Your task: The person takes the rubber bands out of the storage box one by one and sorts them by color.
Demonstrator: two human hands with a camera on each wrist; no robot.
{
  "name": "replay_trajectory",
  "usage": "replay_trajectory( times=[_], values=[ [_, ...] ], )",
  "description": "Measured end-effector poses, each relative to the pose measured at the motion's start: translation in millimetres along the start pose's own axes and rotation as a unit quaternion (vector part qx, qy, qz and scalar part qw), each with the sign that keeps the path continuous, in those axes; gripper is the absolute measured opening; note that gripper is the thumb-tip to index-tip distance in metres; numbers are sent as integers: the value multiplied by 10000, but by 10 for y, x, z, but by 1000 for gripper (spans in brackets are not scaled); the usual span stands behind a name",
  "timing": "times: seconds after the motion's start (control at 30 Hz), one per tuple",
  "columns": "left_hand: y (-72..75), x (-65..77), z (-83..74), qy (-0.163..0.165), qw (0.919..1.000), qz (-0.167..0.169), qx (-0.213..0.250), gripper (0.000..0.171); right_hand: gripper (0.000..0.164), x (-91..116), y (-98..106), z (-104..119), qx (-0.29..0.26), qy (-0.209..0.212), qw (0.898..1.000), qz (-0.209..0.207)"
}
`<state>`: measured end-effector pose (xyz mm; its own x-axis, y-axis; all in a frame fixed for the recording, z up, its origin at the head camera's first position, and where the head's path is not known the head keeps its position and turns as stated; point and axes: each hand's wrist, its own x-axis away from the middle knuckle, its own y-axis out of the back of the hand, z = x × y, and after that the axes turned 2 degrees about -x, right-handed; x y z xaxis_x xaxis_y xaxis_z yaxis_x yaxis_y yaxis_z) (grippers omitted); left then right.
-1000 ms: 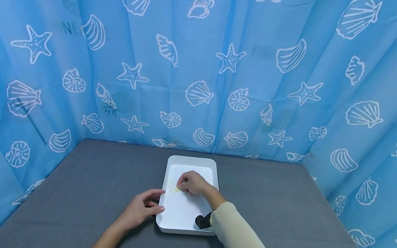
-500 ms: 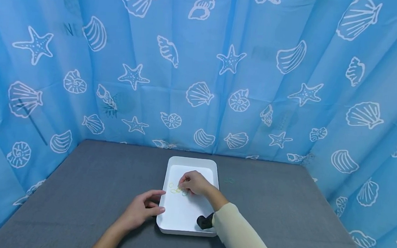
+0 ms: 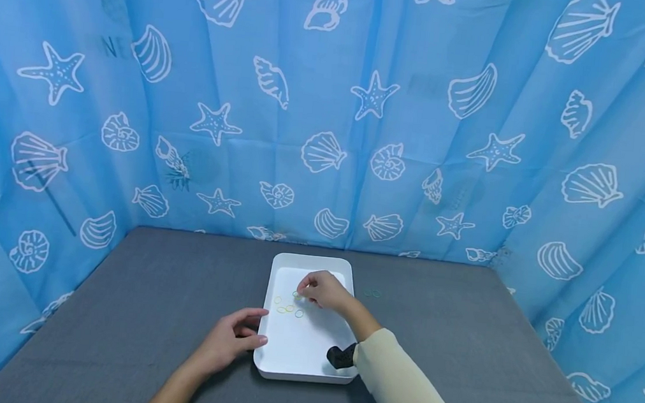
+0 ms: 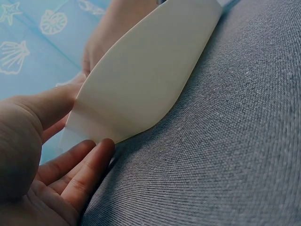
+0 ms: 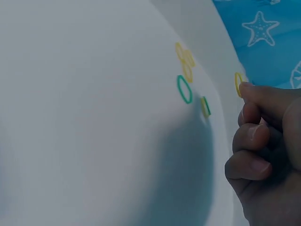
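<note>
The right hand [image 3: 324,290] pinches a yellow band [image 5: 236,84] between its fingers over the white tray [image 3: 299,353], whose side the left hand [image 3: 226,341] seems to grip.

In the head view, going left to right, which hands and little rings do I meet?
Left hand, yellow rings lying in the white tray, right hand, two green rings on the grey table.

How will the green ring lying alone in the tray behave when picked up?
Probably very light: the green ring is only a thin loop. It may flex when pinched, as its outline looks slightly uneven. Lying flat on the smooth-looking tray, it seems likelier to slide than roll.
</note>
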<state>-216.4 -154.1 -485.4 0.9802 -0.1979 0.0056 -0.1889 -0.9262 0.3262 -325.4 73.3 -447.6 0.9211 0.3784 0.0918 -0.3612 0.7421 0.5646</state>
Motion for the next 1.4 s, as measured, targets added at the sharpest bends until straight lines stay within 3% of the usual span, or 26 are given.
replay_trajectory(
  times=[0.53,0.8,1.4],
  values=[
    [2,-8,27,58,9998,-54,-198,53,8,125,368,41,-105,524,9952,-817],
    [2,-15,40,62,9998,-58,-160,53,9,238,531,-32,-248,445,9900,-1315],
    [11,5,-7,149,9997,1,-212,55,8,429,813,-393,-42,664,9679,-2422]
  ],
)
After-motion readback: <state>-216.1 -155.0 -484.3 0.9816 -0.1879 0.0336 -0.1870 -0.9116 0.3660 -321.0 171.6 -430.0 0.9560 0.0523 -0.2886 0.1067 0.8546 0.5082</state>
